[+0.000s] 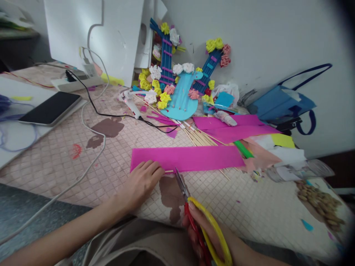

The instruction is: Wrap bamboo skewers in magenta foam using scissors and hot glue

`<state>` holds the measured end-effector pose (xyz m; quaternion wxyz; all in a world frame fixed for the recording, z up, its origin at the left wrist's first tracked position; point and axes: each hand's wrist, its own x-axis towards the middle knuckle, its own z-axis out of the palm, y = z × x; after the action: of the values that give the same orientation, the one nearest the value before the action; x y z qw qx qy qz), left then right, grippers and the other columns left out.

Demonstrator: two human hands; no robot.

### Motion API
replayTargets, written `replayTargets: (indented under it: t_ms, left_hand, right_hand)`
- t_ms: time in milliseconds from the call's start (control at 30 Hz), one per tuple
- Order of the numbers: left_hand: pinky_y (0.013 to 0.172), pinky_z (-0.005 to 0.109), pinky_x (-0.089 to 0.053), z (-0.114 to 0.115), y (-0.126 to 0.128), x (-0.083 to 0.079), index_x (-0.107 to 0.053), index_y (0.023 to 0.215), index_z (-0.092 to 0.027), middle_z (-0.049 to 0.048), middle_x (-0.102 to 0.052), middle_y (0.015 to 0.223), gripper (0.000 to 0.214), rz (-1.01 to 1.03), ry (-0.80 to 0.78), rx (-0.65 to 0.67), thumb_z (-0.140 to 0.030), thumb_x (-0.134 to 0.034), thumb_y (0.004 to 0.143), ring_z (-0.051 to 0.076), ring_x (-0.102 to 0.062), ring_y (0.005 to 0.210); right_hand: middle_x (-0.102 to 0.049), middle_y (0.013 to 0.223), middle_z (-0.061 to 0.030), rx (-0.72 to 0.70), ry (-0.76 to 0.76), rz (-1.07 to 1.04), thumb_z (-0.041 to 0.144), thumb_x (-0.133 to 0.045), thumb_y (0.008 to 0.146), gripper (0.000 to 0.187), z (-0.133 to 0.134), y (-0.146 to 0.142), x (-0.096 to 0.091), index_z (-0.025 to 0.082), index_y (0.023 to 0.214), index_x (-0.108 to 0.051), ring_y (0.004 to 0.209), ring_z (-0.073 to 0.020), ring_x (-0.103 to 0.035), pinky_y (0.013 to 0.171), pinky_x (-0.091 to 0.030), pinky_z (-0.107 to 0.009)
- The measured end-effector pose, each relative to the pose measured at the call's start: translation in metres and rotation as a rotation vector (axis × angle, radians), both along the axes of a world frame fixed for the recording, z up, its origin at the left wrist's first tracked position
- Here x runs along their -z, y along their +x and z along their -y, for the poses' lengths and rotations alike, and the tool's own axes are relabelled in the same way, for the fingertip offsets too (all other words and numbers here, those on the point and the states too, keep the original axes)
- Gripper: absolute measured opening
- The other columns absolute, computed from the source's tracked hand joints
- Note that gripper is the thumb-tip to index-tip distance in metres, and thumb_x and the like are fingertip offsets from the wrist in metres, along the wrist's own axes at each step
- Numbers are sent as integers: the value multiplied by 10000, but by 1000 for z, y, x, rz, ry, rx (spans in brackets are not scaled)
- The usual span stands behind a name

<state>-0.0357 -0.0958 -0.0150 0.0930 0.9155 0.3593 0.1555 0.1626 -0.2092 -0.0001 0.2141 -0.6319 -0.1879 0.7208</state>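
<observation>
A long magenta paper strip (191, 157) lies across the table in front of me. My left hand (146, 176) rests at its near left edge, fingers curled over a thin pale stick (169, 171), whose end sticks out to the right along the paper's edge. In my right hand (195, 218) is a pair of scissors (183, 190) with one red and one yellow handle. The blades look nearly closed, and their tips point at the near edge of the strip, just right of the stick's end.
Behind the strip lie several bamboo sticks (203, 136), a hot glue gun (130, 103) and more magenta paper (235, 127). Paper-flower guitar decorations (181, 96) lean at the wall. A phone (51, 108) and white cable (83, 175) are left; a plastic bottle (302, 170) is right.
</observation>
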Motion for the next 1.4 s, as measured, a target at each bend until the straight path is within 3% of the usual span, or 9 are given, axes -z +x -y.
replayTargets:
  t_ms: [233,500,700,900,1167,1400]
  left_hand:
    - [742,381,-456,-1,0,1,-589,949,-140,71,-597,948,80,-4,-4,-2,-138,-531,894,237,-514,847]
    - [751,372,-443,0,-1,5,-579,945,-144,73,-592,953,93,14,15,3,-133,-494,913,231,-504,851]
    - [745,369,-437,0,-1,5,-577,938,-146,70,-586,946,79,23,0,-2,-146,-503,913,229,-499,848]
    - [738,364,-432,0,-1,4,-576,931,-152,66,-586,944,74,27,10,-7,-144,-505,912,227,-499,845]
    - [741,349,-430,1,-1,6,-581,946,-154,69,-592,944,136,28,56,-5,-134,-447,932,215,-507,840]
    - [732,363,-433,7,0,-1,-577,981,-153,82,-596,969,138,-55,37,10,-112,-508,869,235,-507,841]
  right_hand:
    - [-423,428,107,-4,-45,19,835,-509,632,646,-2,-8,-12,208,784,-469,301,-35,-359,297,-309,-144]
    - [-436,439,96,-4,4,-11,803,-476,707,606,5,-6,1,203,795,-480,316,-45,-393,316,-307,-152]
    - [-427,451,106,-38,44,-11,803,-450,729,607,6,-7,-1,203,822,-465,303,-34,-371,301,-296,-147]
    - [-420,456,113,-50,44,-16,832,-456,689,647,7,-9,-1,201,829,-463,295,-28,-364,306,-290,-148]
    - [-536,515,69,5,-14,-137,803,-487,694,634,5,-4,-4,184,826,-513,335,-52,-483,349,-358,-163]
    - [-523,471,55,-6,7,-98,827,-434,690,679,4,-1,7,168,811,-544,306,-66,-456,335,-324,-187]
